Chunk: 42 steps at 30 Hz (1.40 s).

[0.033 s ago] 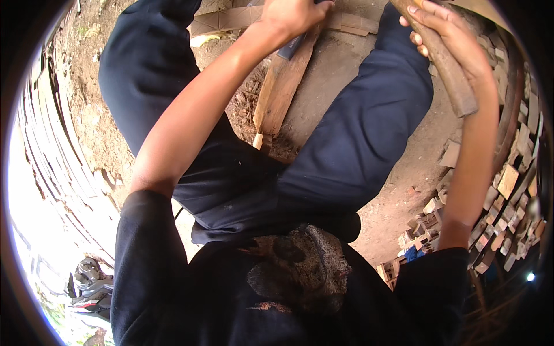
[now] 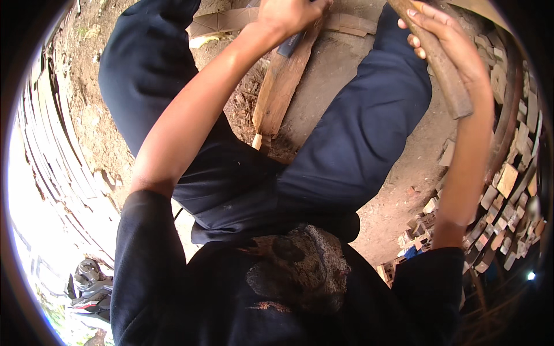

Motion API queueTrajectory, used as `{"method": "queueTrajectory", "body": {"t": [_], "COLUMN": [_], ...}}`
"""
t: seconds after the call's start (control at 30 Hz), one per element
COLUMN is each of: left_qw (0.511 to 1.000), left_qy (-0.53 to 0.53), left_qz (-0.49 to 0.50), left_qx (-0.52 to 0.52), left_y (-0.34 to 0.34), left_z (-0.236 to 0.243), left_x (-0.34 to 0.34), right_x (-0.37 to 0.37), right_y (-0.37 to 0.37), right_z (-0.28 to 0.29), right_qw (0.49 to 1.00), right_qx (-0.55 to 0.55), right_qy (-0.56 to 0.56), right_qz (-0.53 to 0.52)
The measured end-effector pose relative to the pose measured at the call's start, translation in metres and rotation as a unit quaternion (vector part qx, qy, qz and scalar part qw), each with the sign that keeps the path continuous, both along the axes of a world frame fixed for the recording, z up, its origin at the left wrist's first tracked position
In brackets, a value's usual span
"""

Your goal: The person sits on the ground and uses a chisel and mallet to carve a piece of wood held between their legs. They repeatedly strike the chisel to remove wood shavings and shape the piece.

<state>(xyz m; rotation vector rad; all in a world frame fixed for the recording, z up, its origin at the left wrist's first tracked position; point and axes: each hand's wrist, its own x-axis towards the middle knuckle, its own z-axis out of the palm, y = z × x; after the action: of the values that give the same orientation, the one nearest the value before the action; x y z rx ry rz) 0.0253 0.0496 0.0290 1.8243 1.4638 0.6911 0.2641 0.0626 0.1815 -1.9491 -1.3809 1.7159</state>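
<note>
Near the top edge, my left hand [image 2: 291, 14] is closed, its fingertips partly cut off by the frame. Under it, a dark flat bar [image 2: 289, 45] with pale markings lies along a rough wooden plank [image 2: 283, 86]; dark material also shows by the thumb. The plank slopes down between my legs, with a thin pale wooden tip [image 2: 257, 140] at its lower end. At the upper right, my right hand [image 2: 435, 26] is wrapped round a thick wooden handle [image 2: 441, 69]. The handle's blunt end points back along my forearm; its far end lies out of view.
A flat board [image 2: 225, 22] lies crosswise on the dirt floor [image 2: 334, 69] beyond the plank. Stacked wood blocks [image 2: 508, 179] line the right side. Long slats [image 2: 55, 115] lie at the left, with a motorcycle [image 2: 91, 288] at lower left. My legs flank the plank.
My right hand and forearm have shifted slightly left with the wooden handle. My left hand has moved a little left and up; the plank looks almost unchanged.
</note>
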Motion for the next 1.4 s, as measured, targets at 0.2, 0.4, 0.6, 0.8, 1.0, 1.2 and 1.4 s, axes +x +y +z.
{"method": "queueTrajectory", "body": {"t": [0.2,0.4,0.6,0.8,1.0,1.2,1.4], "left_qw": [0.987,0.986,0.993,0.99,0.99,0.993,0.982], "left_qy": [-0.139,-0.161,-0.108,-0.095,-0.078,-0.084,-0.131], "left_qz": [0.073,0.047,0.033,0.101,0.072,0.044,0.044], "left_qx": [0.023,0.025,0.014,0.039,0.093,0.071,0.131], "left_y": [0.024,0.018,0.018,0.017,0.021,0.018,0.011], "left_z": [-0.004,0.001,-0.003,-0.003,-0.005,0.003,0.006], "left_x": [-0.02,-0.02,-0.013,-0.008,-0.007,-0.004,0.001], "right_x": [-0.008,-0.019,-0.033,-0.041,-0.043,-0.035,-0.041], "right_y": [-0.064,-0.129,-0.12,-0.116,-0.109,-0.104,-0.104], "right_z": [-0.064,-0.117,-0.136,-0.165,-0.171,-0.18,-0.176], "right_qw": [0.984,0.952,0.969,0.977,0.962,0.904,0.906], "right_qx": [-0.002,-0.089,-0.081,-0.086,-0.134,-0.208,-0.214], "right_qy": [0.1,0.17,0.12,0.062,0.092,0.231,0.224], "right_qz": [-0.149,-0.238,-0.201,-0.183,-0.217,-0.293,-0.29]}}
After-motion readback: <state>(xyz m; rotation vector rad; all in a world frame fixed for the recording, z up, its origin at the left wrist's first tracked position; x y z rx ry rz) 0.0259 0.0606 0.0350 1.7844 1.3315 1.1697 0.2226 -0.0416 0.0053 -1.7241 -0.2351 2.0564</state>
